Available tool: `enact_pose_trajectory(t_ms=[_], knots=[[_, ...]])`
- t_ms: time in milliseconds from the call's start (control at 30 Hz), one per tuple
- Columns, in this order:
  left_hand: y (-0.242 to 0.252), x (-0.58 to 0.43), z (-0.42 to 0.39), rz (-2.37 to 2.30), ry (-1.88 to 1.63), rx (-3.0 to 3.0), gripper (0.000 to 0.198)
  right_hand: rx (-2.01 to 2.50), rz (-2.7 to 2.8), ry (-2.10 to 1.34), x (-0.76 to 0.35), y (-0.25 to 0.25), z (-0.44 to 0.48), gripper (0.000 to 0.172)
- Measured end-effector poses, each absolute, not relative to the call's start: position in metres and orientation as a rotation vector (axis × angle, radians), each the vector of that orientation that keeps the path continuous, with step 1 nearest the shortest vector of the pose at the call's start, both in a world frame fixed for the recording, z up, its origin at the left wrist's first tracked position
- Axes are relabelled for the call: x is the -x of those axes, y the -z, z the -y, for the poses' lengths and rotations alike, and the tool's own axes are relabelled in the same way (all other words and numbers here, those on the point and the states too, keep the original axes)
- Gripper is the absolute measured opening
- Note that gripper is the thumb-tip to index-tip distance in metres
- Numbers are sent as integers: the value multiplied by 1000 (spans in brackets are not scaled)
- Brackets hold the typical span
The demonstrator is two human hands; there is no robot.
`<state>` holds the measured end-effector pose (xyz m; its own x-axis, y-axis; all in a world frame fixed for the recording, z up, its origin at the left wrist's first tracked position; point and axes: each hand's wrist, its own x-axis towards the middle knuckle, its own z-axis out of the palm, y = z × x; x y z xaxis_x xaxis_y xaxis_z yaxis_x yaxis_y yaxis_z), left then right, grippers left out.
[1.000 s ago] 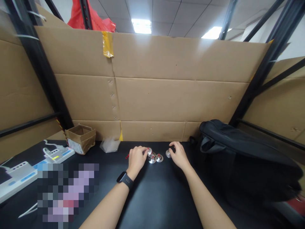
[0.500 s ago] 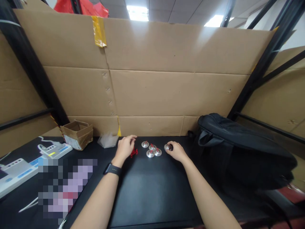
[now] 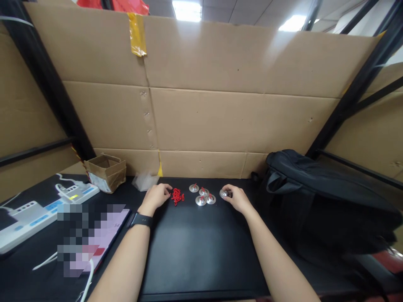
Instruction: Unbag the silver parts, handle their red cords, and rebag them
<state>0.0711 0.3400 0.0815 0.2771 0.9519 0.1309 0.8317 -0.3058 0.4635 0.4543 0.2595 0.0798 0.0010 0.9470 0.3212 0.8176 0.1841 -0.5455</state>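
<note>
My left hand [image 3: 155,196], with a dark watch on its wrist, rests at the left edge of a small heap of red cord loops [image 3: 177,196]. Its fingers are loosely curved and apart, holding nothing I can see. Several small domed metal discs with red loops on top, like finger cymbals [image 3: 201,200], lie on the black tabletop [image 3: 198,251] between my hands. Two or more of them overlap. At the right, my right hand [image 3: 238,199] grips another finger cymbal [image 3: 223,193] between thumb and fingers; part of it is hidden by the fingers.
A clear plastic bag [image 3: 145,182] and a small open cardboard box [image 3: 107,173] stand back left. Nearer are a white power strip [image 3: 40,224] and a pale purple device [image 3: 108,230] with a white cable. A black bag [image 3: 324,201] fills the right; a cardboard wall [image 3: 201,121] closes the back.
My left hand has drawn back to the left and lower, uncovering the heap of red cords. My right hand stays on its cymbal. The camera view has shifted slightly.
</note>
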Motion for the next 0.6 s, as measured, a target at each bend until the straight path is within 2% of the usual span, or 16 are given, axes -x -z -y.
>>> enact_pose_trajectory(t_ms=[100, 200, 400, 600], knots=[[-83, -71, -337, -1708, -543, -2240, 23, 1652, 1823, -273, -454, -86, -257, 29], [-85, -70, -337, -1712, -578, -2224, 25, 1553, 1795, -324, -449, -93, -254, 28], [-96, -98, -332, -1102, -1031, -1988, 33, 1261, 1748, -463, -420, -104, -245, 39], [-101, -154, -300, -793, -1086, -1667, 29, 1067, 1680, -651, -385, -109, -234, 46]])
